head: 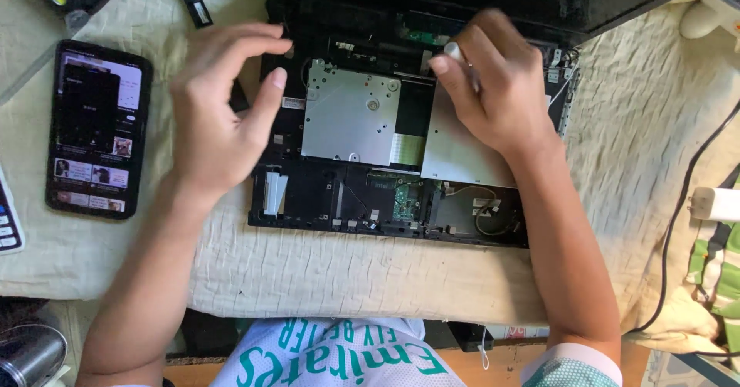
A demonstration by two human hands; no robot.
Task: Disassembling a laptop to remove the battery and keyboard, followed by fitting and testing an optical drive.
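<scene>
Cream quilted cloth (324, 271) under opened laptop (370, 163).

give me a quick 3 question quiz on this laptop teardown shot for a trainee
1. True or false: the right hand grips a thin white-tipped tool over the open laptop.
2. What lies left of the left hand? A) phone B) mug C) pliers
3. Fill in: the big silver plate sits inside the ____.

Key: 1 true; 2 A, the phone; 3 laptop.
</scene>
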